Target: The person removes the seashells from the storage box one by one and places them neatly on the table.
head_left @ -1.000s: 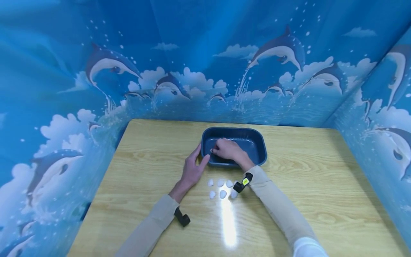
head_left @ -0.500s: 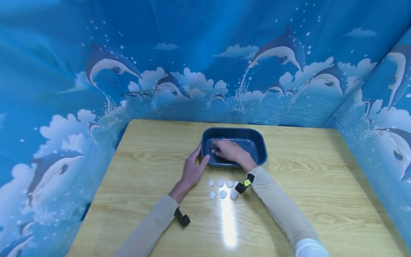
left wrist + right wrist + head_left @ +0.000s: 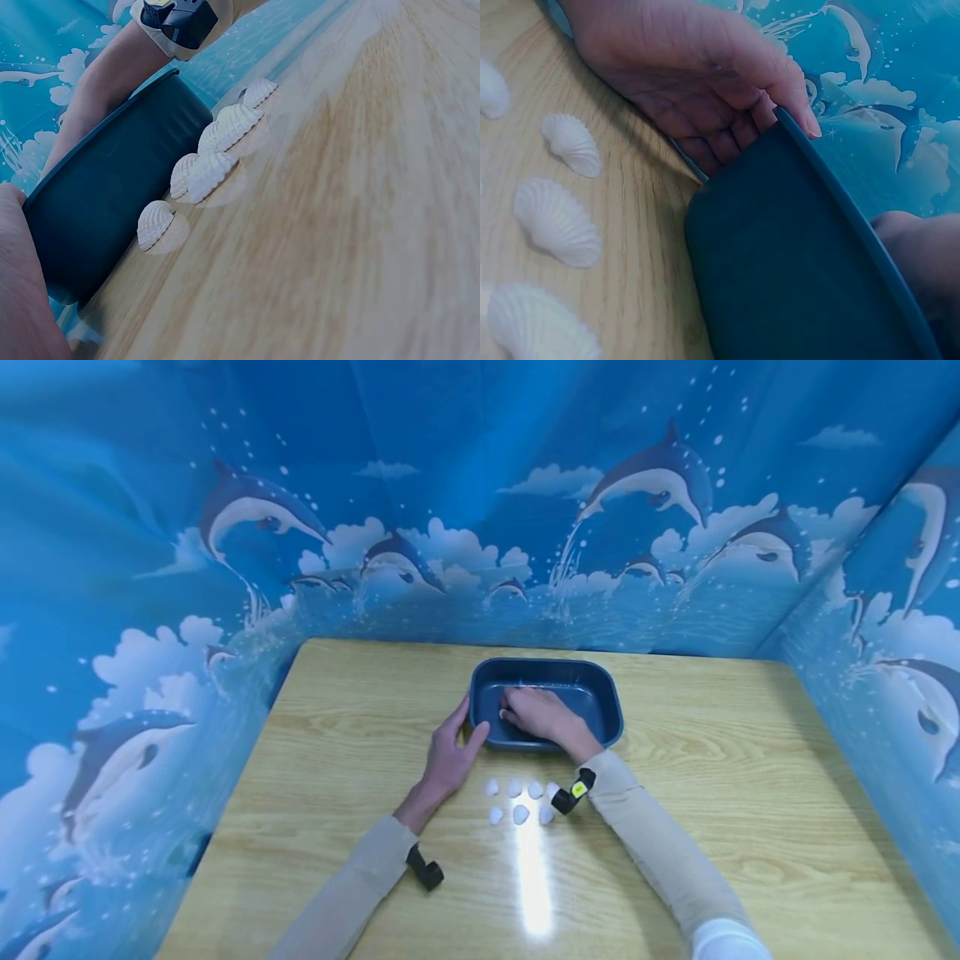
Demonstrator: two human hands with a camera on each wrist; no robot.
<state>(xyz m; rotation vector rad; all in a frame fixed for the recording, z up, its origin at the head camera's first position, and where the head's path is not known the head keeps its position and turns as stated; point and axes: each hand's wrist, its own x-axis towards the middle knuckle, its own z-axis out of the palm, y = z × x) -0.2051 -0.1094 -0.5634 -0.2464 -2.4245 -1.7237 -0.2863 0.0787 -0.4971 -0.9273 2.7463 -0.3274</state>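
A dark blue rectangular tub [image 3: 611,702] stands near the table's far edge. My left hand [image 3: 447,762] holds its near left corner; in the right wrist view the thumb lies on the rim and the fingers bend against the outer wall. Inside the tub, at its left part, my right hand [image 3: 537,712] has its fingers curled, pinching a small white seashell [image 3: 502,714] that is mostly hidden. In front of the tub, several white ribbed seashells [image 3: 521,814] lie in two rows, one partly behind the wrist camera. The left wrist view shows their ridges, as on one shell [image 3: 156,225].
The wooden table [image 3: 360,718] reaches out on both sides of the tub. Blue dolphin-print cloth [image 3: 465,485] hangs behind it and at the sides. A bright light reflection lies on the tabletop in front of the shells.
My right hand has shifted slightly to the right inside the tub, and the white piece at its fingertips has moved with it. The left hand, tub and shells on the table stay put.
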